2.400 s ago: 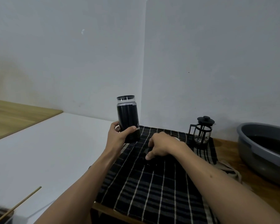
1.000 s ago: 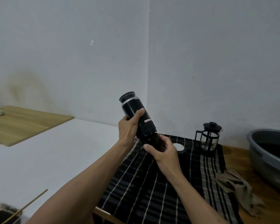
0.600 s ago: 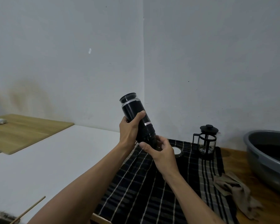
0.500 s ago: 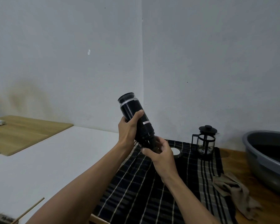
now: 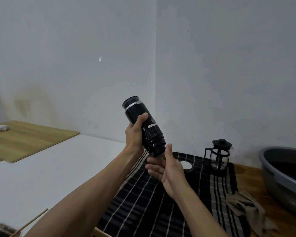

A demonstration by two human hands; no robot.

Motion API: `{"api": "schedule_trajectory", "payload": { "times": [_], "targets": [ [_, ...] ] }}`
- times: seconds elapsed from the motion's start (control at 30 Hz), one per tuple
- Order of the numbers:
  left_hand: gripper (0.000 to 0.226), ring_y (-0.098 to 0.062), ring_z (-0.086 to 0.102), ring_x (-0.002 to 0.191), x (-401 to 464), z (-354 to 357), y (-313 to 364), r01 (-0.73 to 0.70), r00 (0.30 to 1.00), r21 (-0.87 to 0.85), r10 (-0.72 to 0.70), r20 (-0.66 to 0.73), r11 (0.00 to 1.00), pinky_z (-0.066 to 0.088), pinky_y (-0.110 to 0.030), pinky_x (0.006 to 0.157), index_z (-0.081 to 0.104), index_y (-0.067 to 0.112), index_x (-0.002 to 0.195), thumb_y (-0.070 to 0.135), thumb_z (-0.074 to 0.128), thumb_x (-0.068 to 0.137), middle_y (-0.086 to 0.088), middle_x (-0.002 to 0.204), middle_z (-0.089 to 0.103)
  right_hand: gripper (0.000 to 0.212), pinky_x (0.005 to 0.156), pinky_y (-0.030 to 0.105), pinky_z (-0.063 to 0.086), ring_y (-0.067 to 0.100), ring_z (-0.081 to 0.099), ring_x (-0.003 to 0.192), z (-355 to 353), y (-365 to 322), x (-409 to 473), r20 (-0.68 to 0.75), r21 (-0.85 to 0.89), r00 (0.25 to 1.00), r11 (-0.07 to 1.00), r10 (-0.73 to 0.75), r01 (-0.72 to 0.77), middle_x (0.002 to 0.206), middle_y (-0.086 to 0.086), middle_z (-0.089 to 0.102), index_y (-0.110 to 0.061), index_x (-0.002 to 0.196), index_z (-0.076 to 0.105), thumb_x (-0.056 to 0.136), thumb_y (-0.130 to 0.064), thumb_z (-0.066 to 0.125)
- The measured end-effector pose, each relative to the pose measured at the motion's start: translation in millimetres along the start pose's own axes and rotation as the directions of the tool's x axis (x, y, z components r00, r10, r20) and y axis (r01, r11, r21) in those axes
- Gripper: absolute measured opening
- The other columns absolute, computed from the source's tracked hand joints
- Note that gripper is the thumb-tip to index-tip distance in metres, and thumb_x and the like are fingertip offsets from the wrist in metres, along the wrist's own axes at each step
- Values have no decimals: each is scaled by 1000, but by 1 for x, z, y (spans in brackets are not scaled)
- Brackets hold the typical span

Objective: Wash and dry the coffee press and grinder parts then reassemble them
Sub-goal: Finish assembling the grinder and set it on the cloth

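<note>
Fingers (image 5: pixel 140 119) of the left hand (image 5: pixel 134 134) clamp the tilted coffee grinder (image 5: pixel 143 128) above the checked cloth (image 5: pixel 161 202), base end down, apparently for reassembly, while the right hand (image 5: pixel 167 170) lies open, fingers spread, just beneath it.

- Dim, flat indoor light; the source itself is out of frame.
- Shadows are soft and faint.
- A small glint sits on the grinder (image 5: pixel 143 124) band.
- The right hand (image 5: pixel 167 170) fingers are motion-blurred.
- Wide-angle bending curves the bench (image 5: pixel 41 168) edges; corners darken.
</note>
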State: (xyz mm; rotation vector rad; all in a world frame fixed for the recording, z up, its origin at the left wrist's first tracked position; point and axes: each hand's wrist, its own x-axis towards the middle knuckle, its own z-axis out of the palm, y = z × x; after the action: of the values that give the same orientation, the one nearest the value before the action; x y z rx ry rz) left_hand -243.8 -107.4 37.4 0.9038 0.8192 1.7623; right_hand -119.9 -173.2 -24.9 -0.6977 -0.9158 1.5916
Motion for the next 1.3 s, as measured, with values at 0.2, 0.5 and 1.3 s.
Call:
{"api": "schedule_trajectory", "payload": {
  "times": [0.2,0.5,1.3],
  "targets": [
    [43,-19,68,69,1,-2,7,13,975,57,0,-224,998,55,-28,59,70,7,105,40,79,79,-4,85,72,43,94,39,60,24,78,91,9,-10,5,-66,-161,987,978,-145,132,116,19,72,-9,124,56,91,-25,78],
    [41,-16,70,68,5,-10,19,-34,978,93,52,-201,995,56,-29,62,70,10,106,38,81,78,-3,85,74,47,103,43,56,22,76,104,6,5,4,-46,-227,968,946,-248,232,119,11,73,-23,121,60,83,-12,85],
    [50,-23,69,70,5,-16,-1,43,973,-59,-56,-223,997,57,-33,64,70,4,111,39,81,77,-8,86,72,48,82,40,64,30,78,79,18,-7,5,-89,-201,995,979,-52,33,83,19,77,1,109,67,102,-45,58]
  ]
}}
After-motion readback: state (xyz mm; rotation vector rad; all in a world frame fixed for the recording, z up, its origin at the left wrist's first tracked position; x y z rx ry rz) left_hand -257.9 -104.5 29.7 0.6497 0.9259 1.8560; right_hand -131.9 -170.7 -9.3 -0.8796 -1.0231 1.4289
